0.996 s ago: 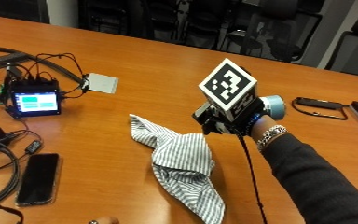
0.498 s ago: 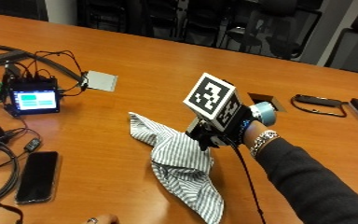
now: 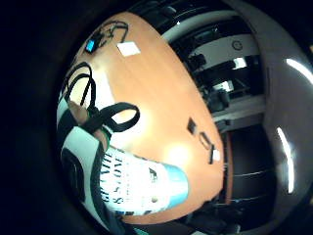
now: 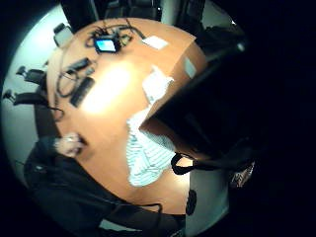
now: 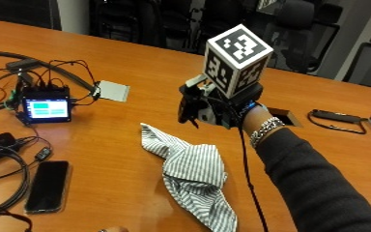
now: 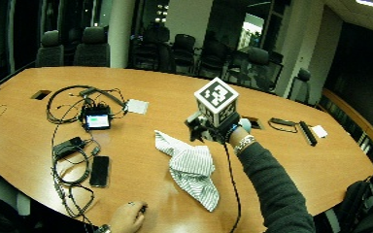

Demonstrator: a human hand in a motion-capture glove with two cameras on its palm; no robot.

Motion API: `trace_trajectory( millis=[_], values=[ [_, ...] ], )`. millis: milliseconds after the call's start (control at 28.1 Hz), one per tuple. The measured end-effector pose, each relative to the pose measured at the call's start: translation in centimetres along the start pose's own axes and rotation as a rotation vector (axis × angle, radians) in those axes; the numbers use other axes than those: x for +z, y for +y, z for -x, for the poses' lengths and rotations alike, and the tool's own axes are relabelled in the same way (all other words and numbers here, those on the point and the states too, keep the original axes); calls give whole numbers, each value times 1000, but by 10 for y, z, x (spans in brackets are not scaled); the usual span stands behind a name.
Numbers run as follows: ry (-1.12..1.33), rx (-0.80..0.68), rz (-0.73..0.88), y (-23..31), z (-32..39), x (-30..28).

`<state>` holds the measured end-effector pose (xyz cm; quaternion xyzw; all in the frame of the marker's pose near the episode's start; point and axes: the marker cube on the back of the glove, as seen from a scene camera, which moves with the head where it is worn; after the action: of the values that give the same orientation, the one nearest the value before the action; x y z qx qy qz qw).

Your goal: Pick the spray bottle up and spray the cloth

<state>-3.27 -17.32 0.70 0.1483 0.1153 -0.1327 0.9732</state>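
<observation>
My gloved right hand (image 5: 227,113) grips the spray bottle (image 5: 197,107) in the air just above the table, its dark nozzle end pointing left over the far corner of the cloth. The little finger side palm view shows the bottle (image 3: 132,183) close up: a white printed label and a light blue end, with straps across it. The striped grey-white cloth (image 5: 192,169) lies crumpled on the wooden table (image 5: 140,63), below and slightly nearer than the hand. The thumb side palm view also shows the cloth (image 4: 145,153) beneath the hand.
A small lit screen (image 5: 44,104) with tangled cables sits at the left, a dark phone (image 5: 47,186) nearer the front edge. A grey pad (image 5: 113,90) lies beyond the cloth. A cable port (image 5: 283,116) and a black strap-like item (image 5: 336,118) are at the right. A bare hand (image 6: 128,218) rests at the near edge.
My hand has carried the bottle a little to the left, closer over the cloth's far corner, and turned it so its light blue end no longer shows. The cloth has not moved.
</observation>
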Motion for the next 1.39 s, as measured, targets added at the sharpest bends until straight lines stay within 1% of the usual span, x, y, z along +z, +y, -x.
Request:
trace_trajectory(
  millis=[178,320,427,569,676,782,889,996,1174,1387],
  values=[
    [-189,67,-101,-14,5,-27],
    [-361,138,-156,-18,10,-25],
    [-561,217,-201,-17,15,-7],
    [-853,325,-295,-11,26,35],
    [-1050,435,-387,-3,35,65],
    [-1185,555,-462,7,42,87],
    [-1254,634,-491,13,44,105],
    [-1261,677,-478,14,45,121],
    [-1230,676,-472,7,43,135],
    [-1210,669,-522,0,30,123]
  ],
)
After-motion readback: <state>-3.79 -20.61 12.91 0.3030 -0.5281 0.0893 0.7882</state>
